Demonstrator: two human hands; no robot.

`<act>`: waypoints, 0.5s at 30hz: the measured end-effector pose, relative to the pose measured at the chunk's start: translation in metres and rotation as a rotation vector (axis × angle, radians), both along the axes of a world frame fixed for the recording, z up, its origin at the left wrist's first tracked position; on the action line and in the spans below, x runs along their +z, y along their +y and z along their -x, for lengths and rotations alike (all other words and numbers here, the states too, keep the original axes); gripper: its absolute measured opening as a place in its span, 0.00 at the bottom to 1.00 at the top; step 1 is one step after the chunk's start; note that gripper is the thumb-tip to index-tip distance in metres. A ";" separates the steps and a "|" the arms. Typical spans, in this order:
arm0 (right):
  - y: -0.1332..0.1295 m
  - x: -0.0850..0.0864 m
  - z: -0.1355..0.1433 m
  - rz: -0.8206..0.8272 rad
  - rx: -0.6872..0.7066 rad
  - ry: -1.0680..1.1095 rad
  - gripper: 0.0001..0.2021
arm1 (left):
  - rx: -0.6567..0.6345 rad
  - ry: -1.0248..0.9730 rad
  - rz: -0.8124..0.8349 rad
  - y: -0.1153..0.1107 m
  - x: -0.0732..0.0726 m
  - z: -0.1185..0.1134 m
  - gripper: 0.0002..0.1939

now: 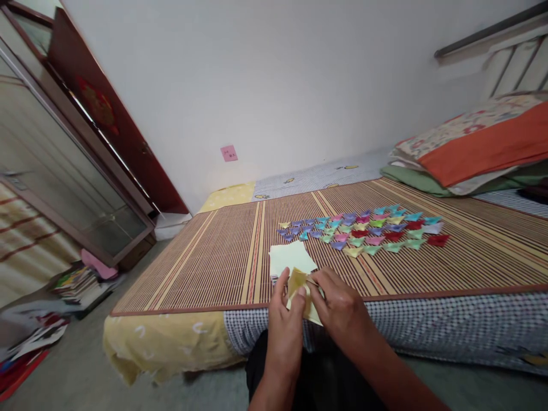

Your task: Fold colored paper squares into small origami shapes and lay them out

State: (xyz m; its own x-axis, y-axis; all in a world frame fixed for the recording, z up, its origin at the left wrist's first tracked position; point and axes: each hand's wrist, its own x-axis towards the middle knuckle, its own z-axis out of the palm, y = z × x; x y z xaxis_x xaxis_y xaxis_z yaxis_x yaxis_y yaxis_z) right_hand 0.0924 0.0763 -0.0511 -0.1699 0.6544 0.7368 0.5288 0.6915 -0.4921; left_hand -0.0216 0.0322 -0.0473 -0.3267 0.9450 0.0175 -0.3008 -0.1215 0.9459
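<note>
Between my two hands, just over the near edge of the mat, is a partly folded yellow sheet of origami paper (311, 309). My left hand (286, 311) grips its left side, thumb pressed on the front. On the right side, the fingers of my right hand (338, 294) are closed on the paper's upper edge. Right behind them lies a stack of square paper (291, 256), its top sheet pale green. Several rows of small folded paper boats (359, 233) in many colours stand on the mat to the right; their exact fold is hard to make out.
A striped woven mat (205, 257) covers the bed, over a checked and yellow sheet (171, 337). Folded bedding with an orange cover (488, 148) sits at the far right. Books (81, 285) are piled on the floor at left, near a glass door (85, 148).
</note>
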 end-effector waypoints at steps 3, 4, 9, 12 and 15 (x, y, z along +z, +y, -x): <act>-0.001 0.006 -0.002 0.031 0.049 0.103 0.10 | 0.018 0.133 -0.010 0.005 0.010 0.007 0.25; -0.002 0.008 -0.003 0.074 0.081 0.158 0.11 | 0.014 0.131 -0.022 0.006 0.013 0.009 0.24; -0.006 0.015 -0.011 0.523 0.256 0.522 0.08 | -0.093 0.002 -0.059 0.006 0.018 0.012 0.10; -0.007 0.017 -0.015 0.598 0.326 0.639 0.07 | -0.137 -0.047 -0.041 0.003 0.016 0.013 0.10; -0.007 0.019 -0.019 0.536 0.369 0.635 0.09 | -0.139 0.000 -0.051 0.000 0.015 0.017 0.13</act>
